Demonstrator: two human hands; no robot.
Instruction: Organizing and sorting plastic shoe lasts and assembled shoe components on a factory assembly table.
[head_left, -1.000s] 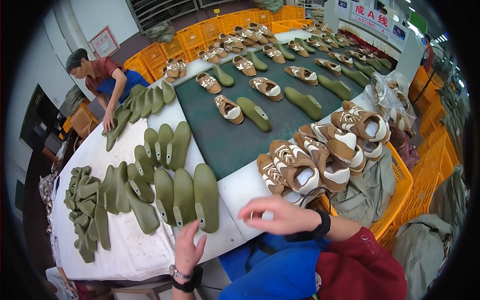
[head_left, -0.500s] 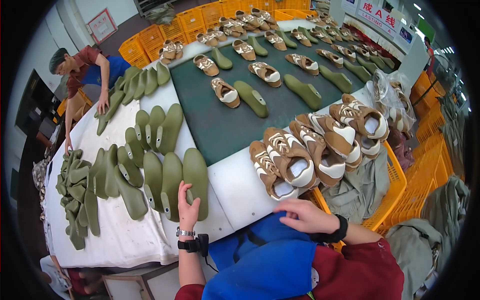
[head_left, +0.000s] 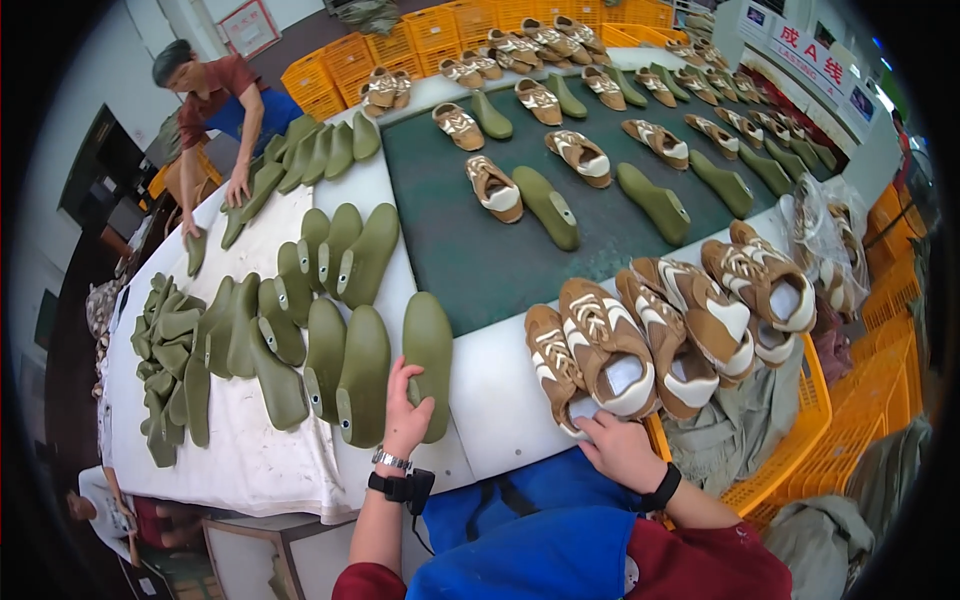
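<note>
My left hand (head_left: pixel 404 415) is closed at the left edge of a green shoe last (head_left: pixel 428 345), its thumb over the lower part. That last stands slightly apart from two similar lasts (head_left: pixel 362 380) on its left. With bent fingers, my right hand (head_left: pixel 622 452) grips the heel of a brown-and-white sneaker (head_left: pixel 552 355), the leftmost in a row at the table's near edge. More laced sneakers (head_left: pixel 608 340) lie close against it, heels toward me. The fingertips inside that heel are partly hidden.
Sneakers and lasts stand on a dark green surface (head_left: pixel 440 240). A heap of lasts (head_left: pixel 165 340) lies on white cloth at left, where a co-worker (head_left: pixel 225 95) handles lasts. Yellow crates (head_left: pixel 800 440) with grey-green cloth stand at right; more crates (head_left: pixel 340 65) line the back.
My right hand has come down onto the leftmost sneaker's heel. The last at my left hand has shifted right, away from its neighbours. The co-worker's near hand has lifted a last off the heap.
</note>
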